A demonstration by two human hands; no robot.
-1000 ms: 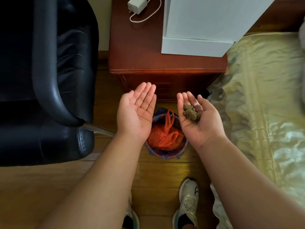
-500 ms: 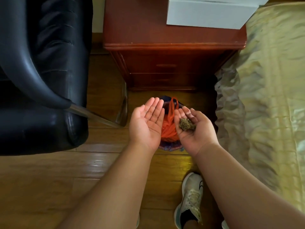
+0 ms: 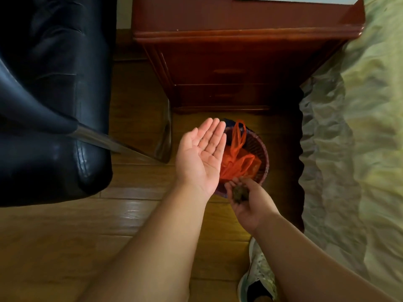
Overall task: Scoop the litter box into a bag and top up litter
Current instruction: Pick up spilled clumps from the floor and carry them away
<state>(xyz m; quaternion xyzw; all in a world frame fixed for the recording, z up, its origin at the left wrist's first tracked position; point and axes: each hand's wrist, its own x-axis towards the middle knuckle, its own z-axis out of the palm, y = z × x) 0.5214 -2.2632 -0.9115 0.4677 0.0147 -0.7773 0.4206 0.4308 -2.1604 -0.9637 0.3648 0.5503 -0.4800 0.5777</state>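
Tipping clump into the bin's bag.
Right hand (image 3: 247, 202) cups the brown clump (image 3: 239, 192) over the basket (image 3: 262, 158) rim, above the orange bag (image 3: 237, 162); left hand (image 3: 201, 159) flat, empty, apparently to catch spills.

no readable text, no labels or brand marks, no numbers or signs on any surface, nothing legible anywhere in view

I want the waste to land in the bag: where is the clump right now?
In the head view, the clump lies in the cupped right hand, at the near rim of the basket that holds the orange bag.
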